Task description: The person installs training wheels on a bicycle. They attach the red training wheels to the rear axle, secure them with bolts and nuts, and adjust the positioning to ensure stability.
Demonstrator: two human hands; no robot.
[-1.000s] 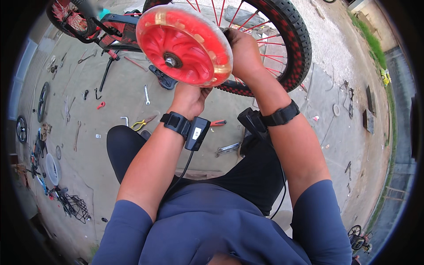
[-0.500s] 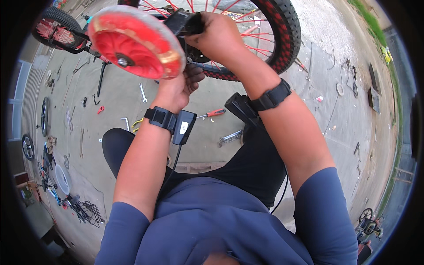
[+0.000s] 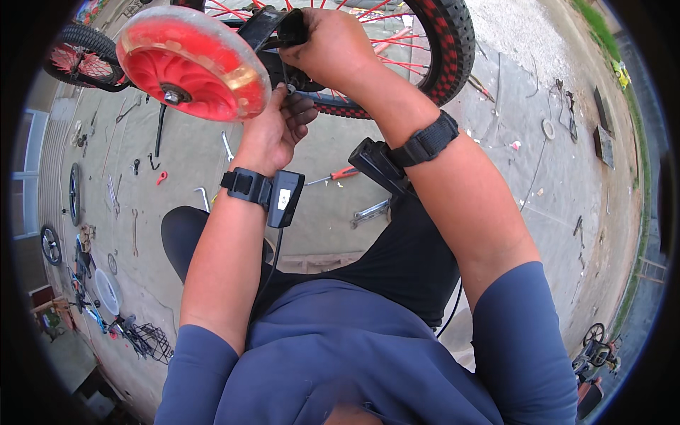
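Observation:
A red training wheel [image 3: 188, 67] with a worn greyish rim hangs at the upper left, joined to a black metal bracket [image 3: 261, 27]. My right hand [image 3: 333, 46] is closed around the near end of that bracket, beside the bicycle's rear wheel [image 3: 453, 49], which has red spokes and a black-and-red rim. Below it, my left hand [image 3: 275, 131] reaches up to the axle, thumb and blackened fingers curled by a small metal end [image 3: 290, 88]. What those fingers pinch is too small to make out. The training wheel partly covers the bicycle behind.
On the grey ground lie a red-handled screwdriver [image 3: 343, 173], an open-end wrench [image 3: 227, 145], a chrome tool [image 3: 370, 212] between my legs and scattered tools at the left. Another bicycle wheel [image 3: 81, 57] stands at the far left. Cables hang from both wrist-worn devices.
The training wheel, bracket and both hands appear shifted slightly left and up in the picture, as does the bicycle wheel. Both hands keep their places at the bracket and axle.

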